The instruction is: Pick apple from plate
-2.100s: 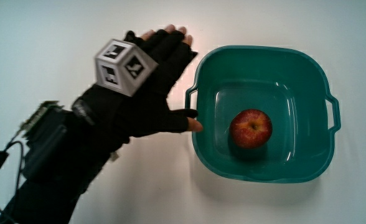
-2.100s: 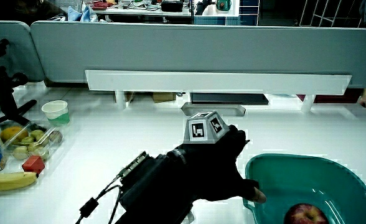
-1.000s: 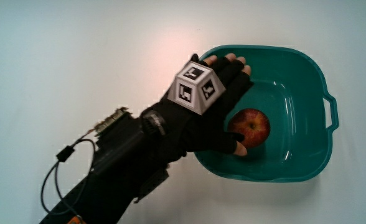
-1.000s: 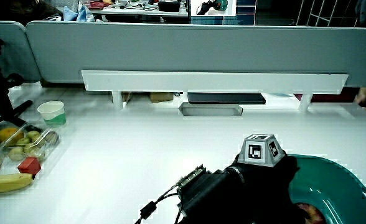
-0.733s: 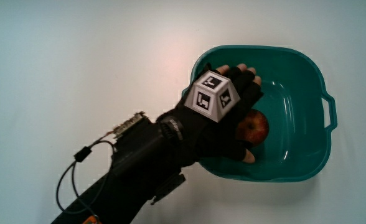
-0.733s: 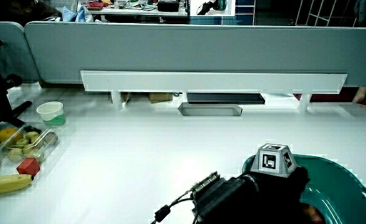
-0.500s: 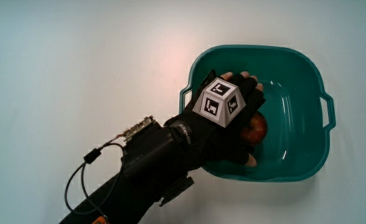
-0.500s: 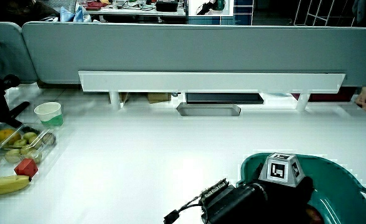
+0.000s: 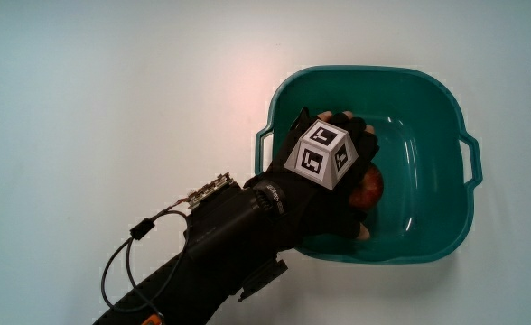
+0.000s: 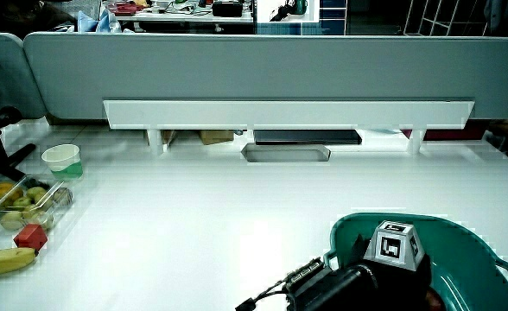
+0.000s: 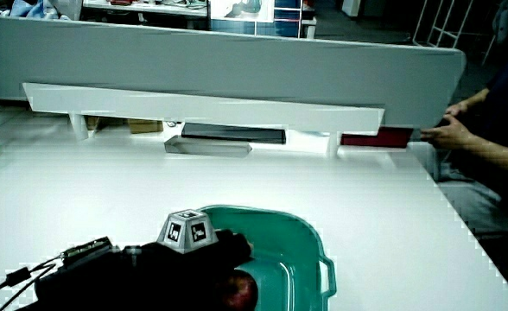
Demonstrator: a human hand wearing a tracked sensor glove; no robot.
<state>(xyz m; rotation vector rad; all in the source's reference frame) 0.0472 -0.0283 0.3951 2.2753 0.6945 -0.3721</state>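
Surface: white table [image 9: 112,99], low grey partition [image 10: 237,73] at its edge.
Container: teal basin [image 9: 428,108], two side handles; no plate as such. Seen in both side views too [image 10: 461,238] [image 11: 280,229].
Apple: red apple [image 9: 368,187] inside basin, approx. centre; mostly covered; red patch also in a side view [image 11: 241,289].
Hand: black-gloved hand [image 9: 333,185] reaching into basin from 8 o'clock, directly over apple.
Grip: fingers curled round apple, touching it; thumb tip at apple's 6 o'clock.
Marker: patterned cube [image 9: 321,154] on back of hand.
Forearm: wired unit [image 9: 216,212] strapped on, outside basin rim.
Misc: banana [image 10: 3,262], fruit tray [image 10: 25,200], pale cup [image 10: 62,160] near table's edge, well apart from basin.
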